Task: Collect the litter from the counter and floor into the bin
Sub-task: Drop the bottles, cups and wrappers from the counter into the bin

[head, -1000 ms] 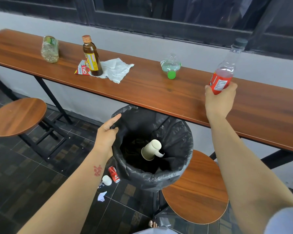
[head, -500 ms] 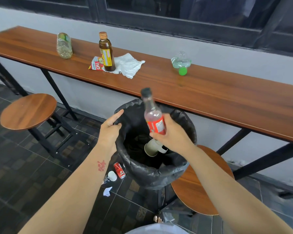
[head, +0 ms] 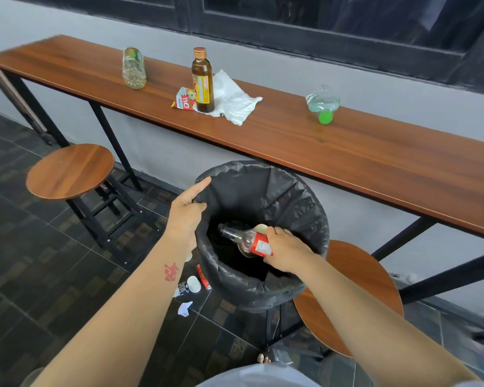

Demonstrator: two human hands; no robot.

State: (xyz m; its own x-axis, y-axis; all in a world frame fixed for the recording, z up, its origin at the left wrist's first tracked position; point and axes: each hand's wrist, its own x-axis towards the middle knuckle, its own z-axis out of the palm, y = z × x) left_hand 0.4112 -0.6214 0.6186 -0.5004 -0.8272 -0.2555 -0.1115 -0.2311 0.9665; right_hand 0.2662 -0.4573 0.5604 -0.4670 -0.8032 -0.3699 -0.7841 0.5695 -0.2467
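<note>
A bin lined with a black bag (head: 299, 196) stands below the wooden counter (head: 347, 152). My left hand (head: 186, 213) grips the bag's left rim. Inside the bin's mouth, my right hand (head: 284, 251) is closed around a clear bottle with a red label (head: 246, 241), which lies tilted with its cap pointing left. A paper cup is mostly hidden behind it. On the counter lie a clear bottle on its side (head: 134, 67), an upright brown bottle (head: 202, 81), a red snack wrapper (head: 183, 101), a crumpled white tissue (head: 235, 100) and a crushed green-capped bottle (head: 322, 103).
On the dark tiled floor left of the bin lie a red can (head: 203, 276), a small white cup (head: 193, 284) and a white paper scrap (head: 185, 308). One round wooden stool (head: 70, 171) stands at the left, another (head: 355, 286) just right of the bin.
My right hand carried the red-labelled bottle from the counter to above the bin, then lowered it into the bin's mouth and tipped it sideways. My left hand stayed on the bag's rim.
</note>
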